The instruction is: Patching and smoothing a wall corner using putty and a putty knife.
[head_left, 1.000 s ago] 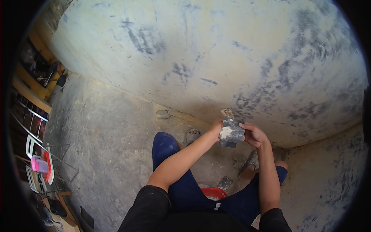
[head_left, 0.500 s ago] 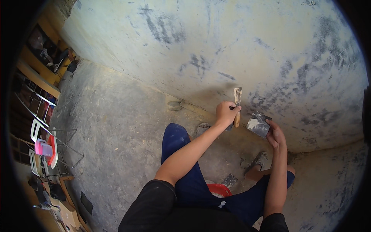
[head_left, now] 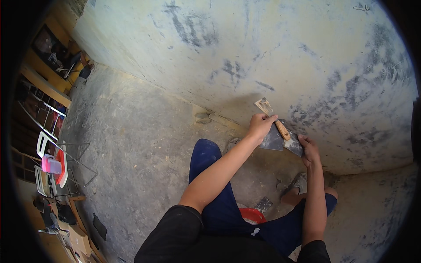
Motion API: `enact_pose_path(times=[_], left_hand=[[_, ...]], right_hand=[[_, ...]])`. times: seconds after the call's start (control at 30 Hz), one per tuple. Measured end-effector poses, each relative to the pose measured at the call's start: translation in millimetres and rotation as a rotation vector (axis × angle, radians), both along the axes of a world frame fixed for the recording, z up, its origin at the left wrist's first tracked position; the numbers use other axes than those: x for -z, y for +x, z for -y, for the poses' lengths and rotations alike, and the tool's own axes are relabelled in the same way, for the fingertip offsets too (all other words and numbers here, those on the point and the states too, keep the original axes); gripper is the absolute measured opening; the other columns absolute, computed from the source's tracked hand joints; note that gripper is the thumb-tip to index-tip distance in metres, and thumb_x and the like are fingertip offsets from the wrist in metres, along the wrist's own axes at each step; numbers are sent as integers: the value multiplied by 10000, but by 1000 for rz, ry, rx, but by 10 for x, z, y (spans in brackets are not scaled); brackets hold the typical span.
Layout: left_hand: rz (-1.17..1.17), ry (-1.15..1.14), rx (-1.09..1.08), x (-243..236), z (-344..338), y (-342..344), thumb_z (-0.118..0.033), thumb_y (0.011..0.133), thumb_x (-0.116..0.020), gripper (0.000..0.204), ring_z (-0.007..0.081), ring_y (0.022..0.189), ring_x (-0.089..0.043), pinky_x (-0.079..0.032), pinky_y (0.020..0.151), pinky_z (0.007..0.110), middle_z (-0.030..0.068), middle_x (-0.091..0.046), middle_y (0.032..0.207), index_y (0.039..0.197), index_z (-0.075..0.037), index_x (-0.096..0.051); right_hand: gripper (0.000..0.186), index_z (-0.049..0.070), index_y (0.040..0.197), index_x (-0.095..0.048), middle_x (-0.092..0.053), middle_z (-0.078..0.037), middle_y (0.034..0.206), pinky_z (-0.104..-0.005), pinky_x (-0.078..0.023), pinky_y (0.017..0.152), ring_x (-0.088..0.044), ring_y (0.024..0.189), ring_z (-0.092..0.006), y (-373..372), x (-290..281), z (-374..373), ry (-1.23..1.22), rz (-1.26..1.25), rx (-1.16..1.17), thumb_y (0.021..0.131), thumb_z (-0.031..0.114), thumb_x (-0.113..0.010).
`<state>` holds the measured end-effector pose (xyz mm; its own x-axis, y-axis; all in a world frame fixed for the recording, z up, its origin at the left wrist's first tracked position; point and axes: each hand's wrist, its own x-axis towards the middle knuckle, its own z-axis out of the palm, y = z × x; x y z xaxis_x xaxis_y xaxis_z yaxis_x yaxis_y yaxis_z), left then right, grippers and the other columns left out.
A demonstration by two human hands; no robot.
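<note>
My left hand [head_left: 261,126] is closed on a putty knife [head_left: 284,130] near the foot of the wall. The knife slants, its pale smeared blade toward the upper left and its wooden handle toward the lower right. A dark flat scraper plate [head_left: 272,141] shows just below the same hand, apparently in its grip too. My right hand [head_left: 311,151] pinches the right edge of another dark scraper plate [head_left: 294,145], which carries whitish smears. The handle end overlaps this plate in view; whether they touch I cannot tell.
A grey-smudged pale wall [head_left: 237,44] rises ahead, above a concrete floor [head_left: 131,144]. Between my legs sit a red container [head_left: 253,215] and a dark smeared plate [head_left: 264,204]. A worn slab [head_left: 202,118] lies by the wall. Chairs [head_left: 63,168] and cardboard boxes [head_left: 79,240] stand left.
The putty knife has tipped from nearly upright to a slant, its handle swinging right. The two plates are now closer together, and more of the left one shows. The view has shifted slightly.
</note>
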<state>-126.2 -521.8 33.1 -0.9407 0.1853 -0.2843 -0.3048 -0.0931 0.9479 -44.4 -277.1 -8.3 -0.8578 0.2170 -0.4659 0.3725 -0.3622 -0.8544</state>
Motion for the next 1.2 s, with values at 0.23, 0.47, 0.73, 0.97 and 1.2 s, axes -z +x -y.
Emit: enact_pose_path(times=[0.23,0.47,0.73,0.97,1.2], left_hand=[[49,135,-81,-2,76,-39,-251,924,-694,272,60,595,-482,-409,527,269,-23,-531,684,782,-31,-618],[94,226,-65,127,112,-100,-208,948,-683,226,99,741,-596,-490,651,271,46,-649,846,922,15,-664],[66,327,-305,-83,366,-333,-156,933,-712,229,150,886,-631,-502,803,309,84,-682,989,1046,35,-657],[-47,298,-478,-405,380,-340,-133,988,-631,210,142,848,-633,-523,767,304,97,-666,994,1034,72,-643],[-57,266,-552,-424,417,-369,-154,987,-638,204,132,862,-627,-515,797,290,90,-665,983,1011,48,-634]], right_hand=[[525,-131,1304,-468,-636,-197,1114,-349,-600,823,-683,934,-254,-43,-166,308,14,-32,-12,836,-51,-692],[425,-75,1262,-522,-655,-182,1047,-358,-606,732,-692,867,-236,-25,65,345,43,75,63,856,-46,-643],[103,55,1026,-620,-656,-58,891,-259,-546,485,-615,684,-143,79,886,471,88,352,69,930,93,-613],[189,-69,1116,-562,-626,-161,1099,-324,-672,622,-679,868,-278,-173,1282,673,-71,384,322,942,-48,-491],[314,-78,1233,-511,-641,-213,1126,-409,-656,622,-682,897,-377,-788,1411,1028,71,202,730,919,-54,-508]])
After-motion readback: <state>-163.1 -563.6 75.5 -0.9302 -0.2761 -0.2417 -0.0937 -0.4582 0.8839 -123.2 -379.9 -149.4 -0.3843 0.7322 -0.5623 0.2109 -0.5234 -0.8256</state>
